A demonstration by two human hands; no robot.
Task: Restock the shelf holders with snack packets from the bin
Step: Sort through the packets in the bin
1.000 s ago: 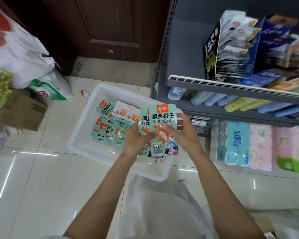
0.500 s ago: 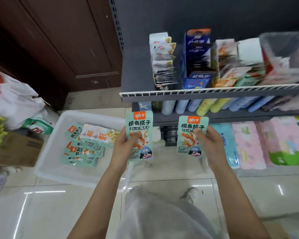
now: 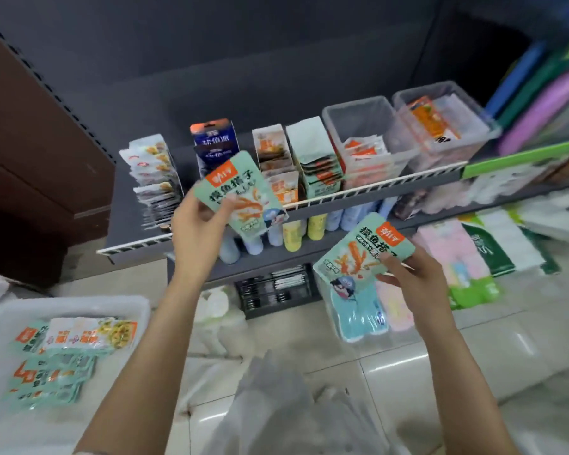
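Both hands have risen from the bin (image 3: 138, 310) toward the shelf holders (image 3: 312, 152), the left hand (image 3: 196, 224) gripping one snack packet (image 3: 243, 198) and the right hand (image 3: 411, 274) another packet (image 3: 358, 254), ready for loading.

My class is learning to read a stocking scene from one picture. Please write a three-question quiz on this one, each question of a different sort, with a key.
1. True or false: each hand holds one mint-green snack packet.
2. Which hand's packet is raised nearer the wire-fronted shelf? A. left B. right
3. Fill in: more packets lie in the white ____ on the floor.

Key
1. True: left hand holds the left packet; right hand holds the right packet.
2. A
3. bin
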